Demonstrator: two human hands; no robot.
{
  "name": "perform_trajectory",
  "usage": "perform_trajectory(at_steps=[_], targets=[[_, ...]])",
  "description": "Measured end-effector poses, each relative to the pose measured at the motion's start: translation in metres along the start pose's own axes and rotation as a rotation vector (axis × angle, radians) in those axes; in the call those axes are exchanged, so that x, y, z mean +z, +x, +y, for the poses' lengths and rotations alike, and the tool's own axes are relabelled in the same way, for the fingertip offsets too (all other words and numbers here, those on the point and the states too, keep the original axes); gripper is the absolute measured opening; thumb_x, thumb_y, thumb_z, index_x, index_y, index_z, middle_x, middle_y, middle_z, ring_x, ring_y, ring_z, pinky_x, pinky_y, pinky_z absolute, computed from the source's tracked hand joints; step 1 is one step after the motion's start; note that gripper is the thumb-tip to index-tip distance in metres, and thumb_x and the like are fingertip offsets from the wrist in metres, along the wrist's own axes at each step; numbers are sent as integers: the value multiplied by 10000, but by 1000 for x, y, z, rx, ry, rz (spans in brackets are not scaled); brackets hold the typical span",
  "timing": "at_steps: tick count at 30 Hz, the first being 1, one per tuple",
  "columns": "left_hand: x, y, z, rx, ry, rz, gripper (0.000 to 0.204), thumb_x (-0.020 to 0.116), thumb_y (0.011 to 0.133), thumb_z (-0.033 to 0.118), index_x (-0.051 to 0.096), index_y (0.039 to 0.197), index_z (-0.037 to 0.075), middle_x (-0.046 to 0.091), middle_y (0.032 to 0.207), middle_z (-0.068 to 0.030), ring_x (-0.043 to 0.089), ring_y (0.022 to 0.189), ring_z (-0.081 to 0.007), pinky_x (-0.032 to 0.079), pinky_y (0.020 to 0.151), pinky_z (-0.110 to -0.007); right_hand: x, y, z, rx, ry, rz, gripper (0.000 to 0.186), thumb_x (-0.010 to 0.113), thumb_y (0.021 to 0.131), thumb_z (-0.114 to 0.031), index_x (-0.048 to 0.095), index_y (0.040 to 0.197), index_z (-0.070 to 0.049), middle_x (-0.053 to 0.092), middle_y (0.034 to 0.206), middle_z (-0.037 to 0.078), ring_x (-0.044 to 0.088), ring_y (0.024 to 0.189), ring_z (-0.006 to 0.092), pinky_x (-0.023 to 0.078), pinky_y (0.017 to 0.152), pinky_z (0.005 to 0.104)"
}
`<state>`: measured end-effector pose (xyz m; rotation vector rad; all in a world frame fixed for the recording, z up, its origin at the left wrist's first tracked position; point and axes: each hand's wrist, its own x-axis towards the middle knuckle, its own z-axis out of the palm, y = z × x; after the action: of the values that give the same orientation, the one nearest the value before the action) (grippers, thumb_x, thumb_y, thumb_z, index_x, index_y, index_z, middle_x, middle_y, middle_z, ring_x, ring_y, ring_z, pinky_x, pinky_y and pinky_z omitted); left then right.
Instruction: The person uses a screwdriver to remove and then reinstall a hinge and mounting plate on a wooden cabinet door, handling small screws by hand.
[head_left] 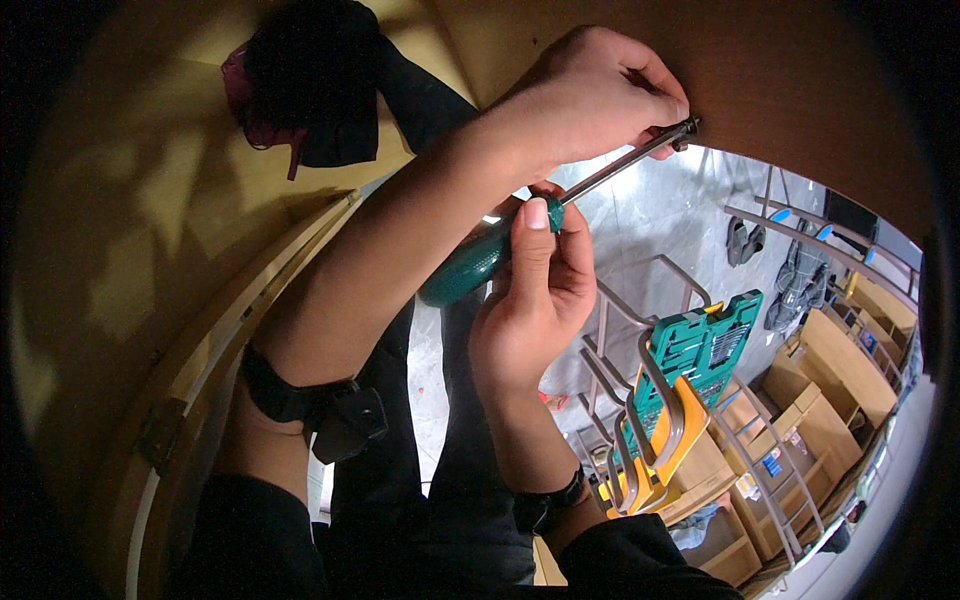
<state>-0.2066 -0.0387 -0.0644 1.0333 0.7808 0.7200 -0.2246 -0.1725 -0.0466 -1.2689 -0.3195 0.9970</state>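
My right hand (pixel 535 300) is closed round the collar of a screwdriver (pixel 470 265) with a dark green handle, its thumb lying along the top. The steel shaft slants up and right to a small dark metal fitting (pixel 686 134) at the edge of a brown wood panel (pixel 780 70). Reaching across from the lower left, my left hand (pixel 600 95) has its fingers pinched together at the shaft's tip. What those fingers hold is mostly hidden. My left forearm passes in front of part of the screwdriver handle.
Dark cloth (pixel 320 80) hangs at the upper left, by a light wood panel (pixel 110 240). Below right, an open green tool case (pixel 700 345) rests on a yellow chair (pixel 665 440) with grey metal tubing. Beyond are wooden desks (pixel 800 420) and slippers (pixel 745 240) on the grey tiled floor.
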Motion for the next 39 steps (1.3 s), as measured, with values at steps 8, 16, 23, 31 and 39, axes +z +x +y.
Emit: perform_trajectory(at_steps=[8, 16, 23, 31, 39], targets=[[3, 4, -2, -39, 101, 38, 129, 721, 723, 76, 680, 805, -16, 668, 693, -83, 620, 583, -110, 506, 582, -222, 0, 1, 2, -23, 34, -19, 215, 532, 932, -115, 561, 1085, 33, 614, 945, 64, 541, 824, 64, 424, 732, 181], [6, 2, -10, 47, 0, 77, 162, 752, 721, 114, 681, 782, -18, 674, 705, -103, 640, 589, -139, 512, 578, -228, -4, 5, 2, -24, -66, 28, 228, 550, 923, -105, 562, 1100, 38, 618, 800, 19, 518, 699, 29, 386, 619, 149], [-8, 3, -2, 32, 3, -55, 126, 717, 789, 148, 681, 843, 41, 678, 754, -70, 626, 676, -109, 499, 617, -248, -3, 4, 4, -36, -88, 33, 235, 569, 911, -97, 571, 1106, 34, 616, 785, 13, 509, 671, 19, 370, 587, 142], [-4, 5, 4, 5, 132, 57, 100, 699, 795, 93, 659, 809, 3, 654, 708, -47, 583, 613, -101, 456, 560, -223, -3, 10, 4, -23, -81, -14, 235, 526, 925, -55, 502, 1126, 65, 614, 949, 62, 549, 827, 78, 429, 715, 195], [-1, 8, 7, -68, 34, 0, 120, 691, 804, 93, 666, 853, -14, 669, 737, -70, 607, 619, -107, 475, 569, -221, -1, 8, -1, -36, -92, 43, 245, 556, 918, -105, 557, 1118, 37, 604, 774, 12, 513, 690, 33, 388, 635, 146]])
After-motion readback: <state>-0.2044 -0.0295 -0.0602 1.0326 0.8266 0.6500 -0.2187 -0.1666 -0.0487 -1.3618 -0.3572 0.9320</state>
